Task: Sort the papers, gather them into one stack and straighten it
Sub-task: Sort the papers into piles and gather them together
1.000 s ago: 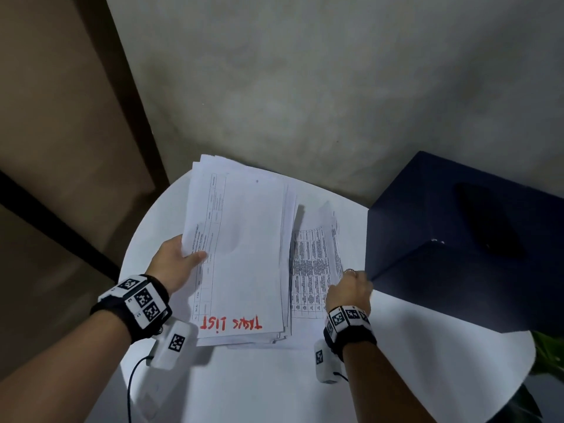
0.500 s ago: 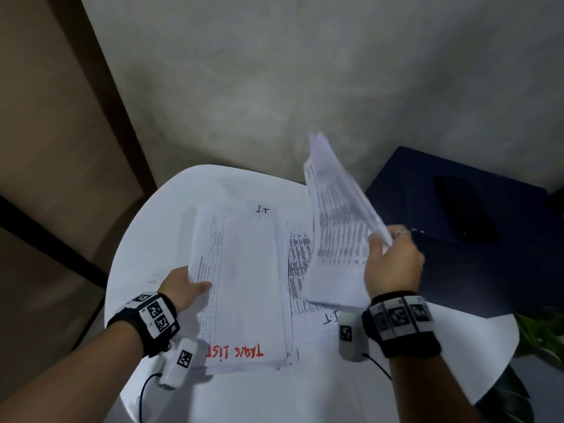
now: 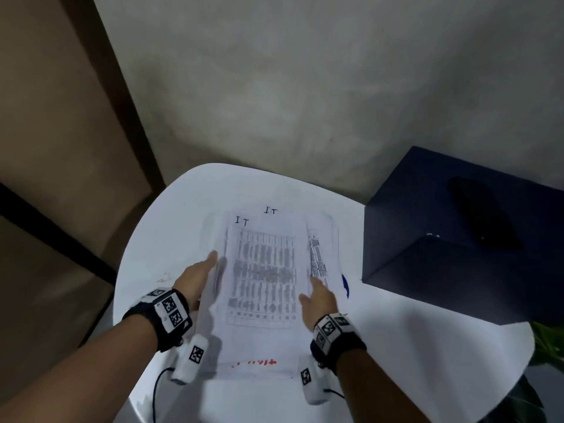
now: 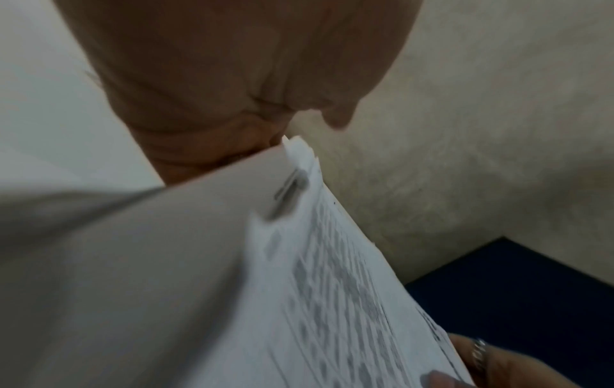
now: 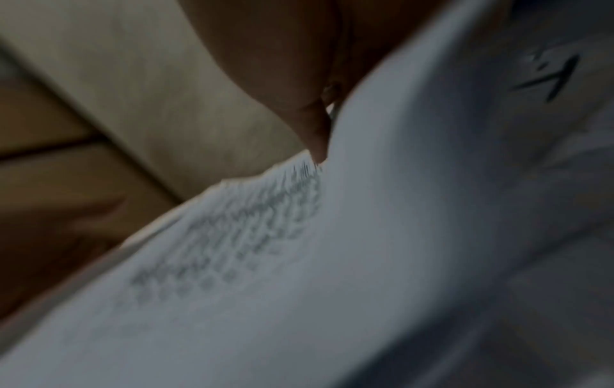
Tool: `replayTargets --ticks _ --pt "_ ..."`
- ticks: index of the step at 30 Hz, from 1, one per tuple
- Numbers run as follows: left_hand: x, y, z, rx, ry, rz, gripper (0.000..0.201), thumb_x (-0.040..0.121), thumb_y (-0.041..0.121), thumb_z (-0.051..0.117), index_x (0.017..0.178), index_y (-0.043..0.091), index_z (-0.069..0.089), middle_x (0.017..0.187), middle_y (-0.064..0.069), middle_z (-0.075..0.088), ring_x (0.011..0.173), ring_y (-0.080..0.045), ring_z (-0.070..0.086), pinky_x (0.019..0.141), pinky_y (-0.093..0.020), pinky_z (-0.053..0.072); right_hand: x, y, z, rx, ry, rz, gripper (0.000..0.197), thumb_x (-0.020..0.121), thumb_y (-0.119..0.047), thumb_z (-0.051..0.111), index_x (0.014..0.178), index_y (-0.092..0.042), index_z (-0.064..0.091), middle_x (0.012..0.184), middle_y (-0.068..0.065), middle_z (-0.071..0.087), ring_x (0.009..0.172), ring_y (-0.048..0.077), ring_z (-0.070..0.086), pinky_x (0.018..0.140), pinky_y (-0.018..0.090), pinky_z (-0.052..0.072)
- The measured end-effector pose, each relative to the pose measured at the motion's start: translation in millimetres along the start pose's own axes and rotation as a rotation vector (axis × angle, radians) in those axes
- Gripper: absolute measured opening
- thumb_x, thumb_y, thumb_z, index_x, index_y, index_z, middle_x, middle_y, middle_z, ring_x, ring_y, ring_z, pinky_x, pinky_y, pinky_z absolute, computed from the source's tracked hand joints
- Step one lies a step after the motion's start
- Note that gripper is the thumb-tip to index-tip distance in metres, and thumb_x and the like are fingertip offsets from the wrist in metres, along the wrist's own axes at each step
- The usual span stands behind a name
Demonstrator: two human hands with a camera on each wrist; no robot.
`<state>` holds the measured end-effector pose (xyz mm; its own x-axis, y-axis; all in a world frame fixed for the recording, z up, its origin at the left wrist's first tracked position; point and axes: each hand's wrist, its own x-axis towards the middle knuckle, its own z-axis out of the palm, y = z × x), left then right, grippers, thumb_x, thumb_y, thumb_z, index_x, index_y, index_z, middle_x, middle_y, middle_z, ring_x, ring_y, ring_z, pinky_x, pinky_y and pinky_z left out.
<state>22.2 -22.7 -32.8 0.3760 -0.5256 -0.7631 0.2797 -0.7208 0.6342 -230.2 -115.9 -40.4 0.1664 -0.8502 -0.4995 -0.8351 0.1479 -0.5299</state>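
Note:
A paper stack [image 3: 262, 285] lies mid-table; its top sheet is a printed table marked "I.T", and red lettering shows at its near end. My left hand [image 3: 198, 279] grips the stack's left edge, which looks slightly lifted; in the left wrist view the stack [image 4: 299, 262] is wedged between thumb and fingers. My right hand [image 3: 317, 294] holds the top sheet's right edge, thumb on top, fingers hidden beneath. The right wrist view is blurred and shows the sheet [image 5: 332, 236] curving up against the thumb. A further printed sheet [image 3: 320, 254] sticks out on the right.
The round white table [image 3: 183, 209] stands against a grey wall. A dark blue box [image 3: 457, 270] with a black object [image 3: 482, 215] on top crowds the right side. Green plant leaves [image 3: 546, 340] show past the table's right edge.
My right hand has brought the printed sheet down from the air onto the stack. The left hand has stayed at the stack's left edge.

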Motion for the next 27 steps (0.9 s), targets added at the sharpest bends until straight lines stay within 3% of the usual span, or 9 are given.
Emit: replayTargets --ticks 1,4,6,9,11,16,21,25,27 --pt "-5 2 4 0.182 0.023 0.078 0.070 0.084 0.064 0.062 0.128 0.010 0.054 0.128 -0.012 0.060 0.115 -0.036 0.058 0.095 -0.046 0.048 4 4 7 -0.097 -0.022 -0.039 0.053 0.097 -0.030 0.051 0.146 -0.013 0.039 0.148 0.006 0.046 0.135 0.026 0.044 0.113 0.037 0.036" --pt "-8 0 13 0.439 0.149 0.292 0.023 0.094 0.023 0.063 0.102 0.010 0.046 0.094 -0.006 0.053 0.091 -0.027 0.054 0.074 -0.037 0.045 21 13 -5 -0.256 0.159 0.002 0.059 0.093 -0.046 0.050 0.144 -0.018 0.041 0.146 0.001 0.040 0.134 0.027 0.036 0.110 0.043 0.037" --pt "-8 -1 8 0.323 0.156 0.353 0.015 0.095 0.013 0.061 0.102 0.013 0.047 0.089 -0.007 0.057 0.082 -0.027 0.058 0.067 -0.033 0.045 33 18 -19 -0.323 0.196 0.091 0.074 0.088 -0.053 0.055 0.148 -0.016 0.032 0.147 0.003 0.035 0.134 0.029 0.033 0.108 0.047 0.038" --pt "-9 -1 -16 0.094 0.133 0.355 0.014 0.094 0.009 0.062 0.104 0.011 0.054 0.074 -0.011 0.062 0.059 -0.027 0.061 0.056 -0.039 0.055 42 19 -20 -0.419 0.105 0.106 0.092 0.080 -0.063 0.060 0.150 -0.012 0.026 0.146 0.008 0.036 0.135 0.031 0.032 0.107 0.048 0.037" --pt "-10 -1 -34 0.042 0.127 0.346 0.020 0.091 0.010 0.066 0.110 0.012 0.057 0.077 -0.009 0.065 0.062 -0.025 0.061 0.071 -0.053 0.057 42 16 -15 -0.446 0.136 0.099 0.095 0.077 -0.066 0.061 0.148 -0.011 0.029 0.141 0.009 0.039 0.133 0.031 0.033 0.105 0.048 0.038" --pt "-19 5 -56 -0.110 0.103 0.371 0.022 0.091 0.005 0.066 0.110 0.014 0.063 0.096 -0.010 0.072 0.073 -0.022 0.065 0.094 -0.063 0.045 34 8 -3 -0.427 0.220 0.142 0.089 0.073 -0.067 0.066 0.137 -0.008 0.042 0.134 0.010 0.039 0.128 0.031 0.035 0.103 0.046 0.041" --pt "-24 6 -52 -0.200 0.054 0.360 0.024 0.092 0.001 0.062 0.114 0.011 0.062 0.091 -0.008 0.074 0.067 -0.018 0.067 0.097 -0.063 0.043 40 2 2 -0.310 0.151 0.261 0.085 0.067 -0.062 0.075 0.129 -0.010 0.047 0.130 0.010 0.051 0.125 0.032 0.046 0.102 0.050 0.041" --pt "-32 9 -41 -0.224 0.049 0.364 0.024 0.094 -0.003 0.058 0.116 0.005 0.059 0.067 0.001 0.067 0.048 -0.005 0.062 0.094 -0.062 0.044 51 -1 0 -0.150 0.055 0.321 0.087 0.062 -0.051 0.085 0.122 -0.003 0.045 0.108 0.009 0.064 0.109 0.032 0.061 0.096 0.047 0.048" --pt "-32 9 -39 -0.214 0.043 0.354 0.025 0.094 -0.002 0.058 0.117 0.004 0.059 0.070 -0.004 0.068 0.048 -0.005 0.061 0.095 -0.063 0.043 50 -4 3 -0.180 0.089 0.351 0.086 0.059 -0.058 0.083 0.116 -0.004 0.047 0.122 0.013 0.059 0.117 0.034 0.055 0.099 0.047 0.048"
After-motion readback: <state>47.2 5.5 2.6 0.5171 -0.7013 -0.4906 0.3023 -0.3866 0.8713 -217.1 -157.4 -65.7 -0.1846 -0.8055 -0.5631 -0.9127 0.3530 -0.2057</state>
